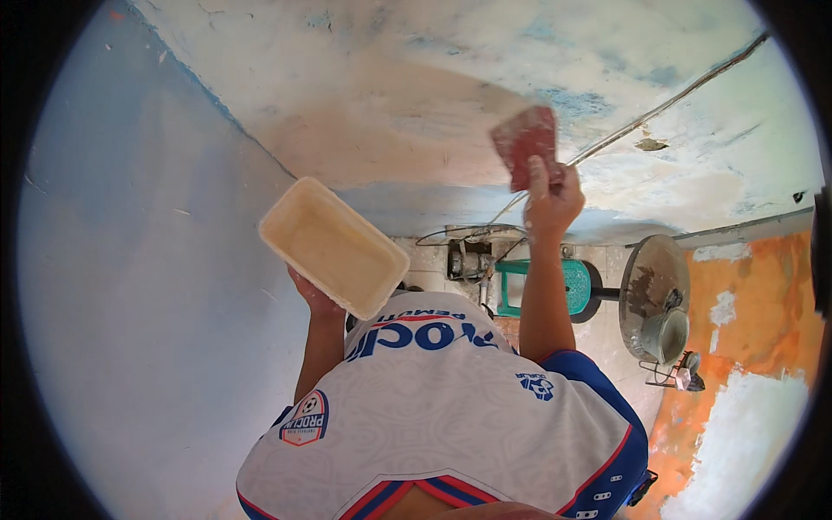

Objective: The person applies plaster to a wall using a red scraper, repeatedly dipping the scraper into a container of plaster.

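Note:
My left hand [314, 293] supports a cream rectangular plastic tub [334, 247] from below, and most of its fingers are hidden under it. The tub's inside looks beige; I cannot tell how much paste coats it. In my right hand [555, 206] is a dark red flat putty spreader [525, 146] smeared with pale residue, gripped with the thumb on its face. The spreader is raised by the patchy white wall [390, 104]; whether it touches the surface I cannot make out.
A blue wall [147, 260] rises at my left. A cable [667, 104] runs along the patchy wall. Below stand a green plastic stool [576, 286], a small motor-like machine [468, 260] and a round table [637, 260] with a grey bucket [666, 338]. An orange wall [754, 303] is at right.

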